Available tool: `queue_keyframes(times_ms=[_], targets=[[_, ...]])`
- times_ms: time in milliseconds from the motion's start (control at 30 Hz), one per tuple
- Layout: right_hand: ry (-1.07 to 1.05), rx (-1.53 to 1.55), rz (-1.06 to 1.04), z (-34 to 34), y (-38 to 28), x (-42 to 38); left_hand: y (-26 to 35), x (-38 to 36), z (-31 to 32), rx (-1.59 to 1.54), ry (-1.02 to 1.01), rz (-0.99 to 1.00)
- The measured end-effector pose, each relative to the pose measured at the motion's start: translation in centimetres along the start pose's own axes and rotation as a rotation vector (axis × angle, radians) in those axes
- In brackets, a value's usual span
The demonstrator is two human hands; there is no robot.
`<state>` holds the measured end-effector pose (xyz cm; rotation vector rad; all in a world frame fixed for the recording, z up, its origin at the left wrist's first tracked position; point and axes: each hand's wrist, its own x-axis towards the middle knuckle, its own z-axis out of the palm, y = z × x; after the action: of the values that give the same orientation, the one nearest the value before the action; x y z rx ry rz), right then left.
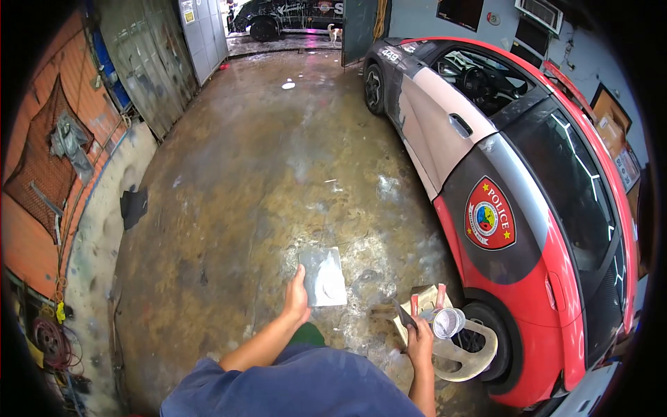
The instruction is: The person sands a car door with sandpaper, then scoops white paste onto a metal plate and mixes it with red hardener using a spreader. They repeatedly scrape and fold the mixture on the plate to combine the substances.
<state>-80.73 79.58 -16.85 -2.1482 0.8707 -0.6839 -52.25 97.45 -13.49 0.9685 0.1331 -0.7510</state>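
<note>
My left hand [297, 297] grips the left edge of a flat grey plate [324, 276] with a smear of white paste on it. My right hand [420, 340] is closed on the handle of a dark flat tool [403, 315], whose far end points up and left. Just right of that hand, an open round can [448, 322] with pale contents stands by a light plastic stool [484, 353]. Red-handled tools [440, 296] lie beside the can on a tan piece of material.
A red and grey car [529, 278] with a police emblem stands close on the right. An orange wall [69, 132] with netting runs along the left. Beyond the open doorway are a dark vehicle [292, 15] and a dog [335, 33]. A dark scrap [133, 207] lies at left.
</note>
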Motion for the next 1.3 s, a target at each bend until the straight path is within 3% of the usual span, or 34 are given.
queue_keyframes(times_ms=[167, 233, 433, 733, 1000, 1133, 1267, 1300], targets=[[0.085, -0.035, 0.146, -0.1, 3.2, -2.0, -3.7, 1.9, -2.7, 0.086, 0.015, -0.054], [0.049, 0.196, 0.304, -0.7, 3.8, -1.6, -3.5, 1.7, -2.3, 0.071, -0.063, -0.156], [0.210, 0.729, 0.259, -2.5, -1.2, 3.1, -2.8, -0.5, 0.9, 0.007, -0.301, -0.301], [-0.096, 1.077, 0.335, -1.6, -5.1, 8.1, -3.4, -4.3, 2.2, 0.042, -0.447, -0.427], [-0.275, 1.027, 0.257, -0.5, -6.0, 9.5, -2.9, -7.0, 3.4, 0.029, -0.426, -0.474], [-0.295, 0.704, 0.214, -1.4, -3.9, 7.7, -2.6, -5.5, 2.3, -0.044, -0.364, -0.387], [-0.346, 0.889, 0.417, -2.5, -3.3, 4.1, -1.9, -3.7, 1.2, -0.048, -0.383, -0.389], [-0.359, 0.924, 0.451, -1.9, -2.5, 3.0, -1.6, -4.2, 2.2, 0.092, -0.338, -0.269]])
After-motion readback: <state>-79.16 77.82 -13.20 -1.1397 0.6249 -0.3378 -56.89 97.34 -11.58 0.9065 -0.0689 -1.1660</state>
